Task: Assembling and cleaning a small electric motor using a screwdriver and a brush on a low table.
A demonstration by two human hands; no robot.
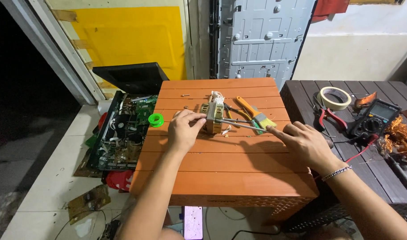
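The small transformer [213,118] in the middle of the orange table [221,171] is pinched at its near side by the closed fingers [195,117] of the left hand [182,130]. A thin metal tool [241,125] is held by the right hand [303,143], forefinger stretched along it, its tip at the core. Prying at the core appears to be in hand, so steady bracing and careful levering are called for.

Both forearms reach in from the bottom of the frame. Left hand [183,130] sits centre, fingers curled forward; right hand [303,142], bracelet on the wrist, points its index finger left.
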